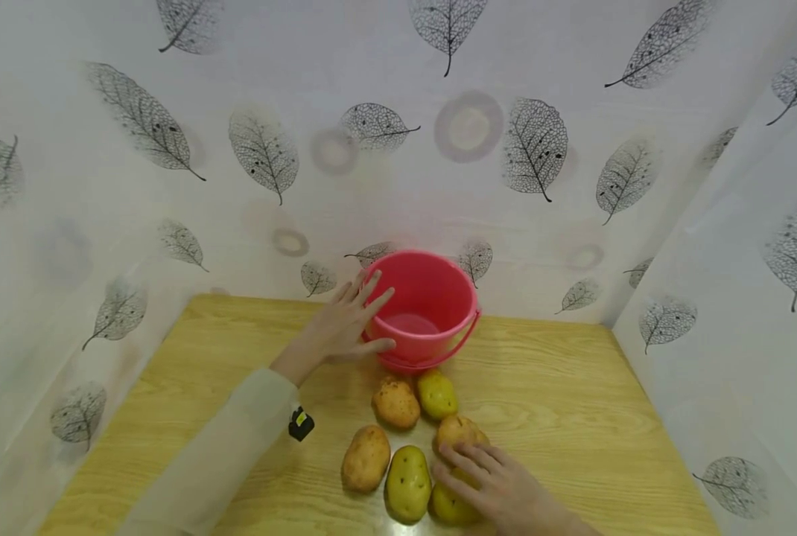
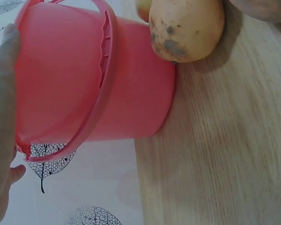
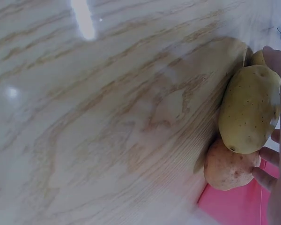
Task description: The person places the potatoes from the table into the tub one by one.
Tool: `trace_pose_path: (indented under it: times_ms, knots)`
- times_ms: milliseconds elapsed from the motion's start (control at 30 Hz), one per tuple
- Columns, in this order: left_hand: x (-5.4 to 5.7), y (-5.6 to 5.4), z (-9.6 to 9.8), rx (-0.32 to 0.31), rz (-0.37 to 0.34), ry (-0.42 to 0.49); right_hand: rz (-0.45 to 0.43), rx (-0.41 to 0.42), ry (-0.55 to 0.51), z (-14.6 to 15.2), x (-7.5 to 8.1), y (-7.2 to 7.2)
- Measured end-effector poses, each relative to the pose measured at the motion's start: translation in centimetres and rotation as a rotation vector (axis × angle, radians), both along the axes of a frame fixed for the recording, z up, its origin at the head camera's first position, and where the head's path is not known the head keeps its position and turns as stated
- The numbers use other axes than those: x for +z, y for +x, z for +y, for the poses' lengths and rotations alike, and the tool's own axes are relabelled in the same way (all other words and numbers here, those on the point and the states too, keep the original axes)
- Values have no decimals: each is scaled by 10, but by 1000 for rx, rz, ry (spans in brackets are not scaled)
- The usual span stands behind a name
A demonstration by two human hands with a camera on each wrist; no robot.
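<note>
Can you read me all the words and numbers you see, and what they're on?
There are none I can read.
Small black gadget: its yellow patch is too small to tell if anything's written there.
Pink bucket, potatoes: no writing shows.
Wall covering: leaf pictures, no words.

1. The left sleeve [image 1: 217,454] is long, plain and off-white, its cuff [image 1: 279,387] ending around the wrist [image 1: 294,362].
2. Beside that cuff shows a small, blocky black device [image 1: 301,430] bearing a yellow-green mark [image 1: 302,419].
3. The left hand [image 1: 345,324] is bare, its fingers slender.
4. The right hand [image 1: 499,487] is likewise bare.
</note>
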State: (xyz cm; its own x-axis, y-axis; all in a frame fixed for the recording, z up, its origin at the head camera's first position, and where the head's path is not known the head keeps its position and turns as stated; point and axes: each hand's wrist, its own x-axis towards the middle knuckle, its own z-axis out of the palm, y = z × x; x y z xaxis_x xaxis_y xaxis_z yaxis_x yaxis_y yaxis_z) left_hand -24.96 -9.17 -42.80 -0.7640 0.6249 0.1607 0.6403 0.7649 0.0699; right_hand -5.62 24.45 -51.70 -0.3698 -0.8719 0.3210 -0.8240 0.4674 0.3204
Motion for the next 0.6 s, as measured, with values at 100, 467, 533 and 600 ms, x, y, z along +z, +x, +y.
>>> trace_pose_path:
  times_ms: [100, 467, 533, 600]
  knots:
    - [-1, -4, 2, 11, 5, -5, 32, 26, -9, 0, -2, -1]
    - [0, -9, 2, 28, -13, -28, -11, 5, 87, -2, -6, 5]
    - [0, -8, 2, 31, -13, -30, -31, -8, 99, -2, -5, 6]
    - [0, -8, 2, 35, -18, -26, -37, -17, 105, -3, -5, 7]
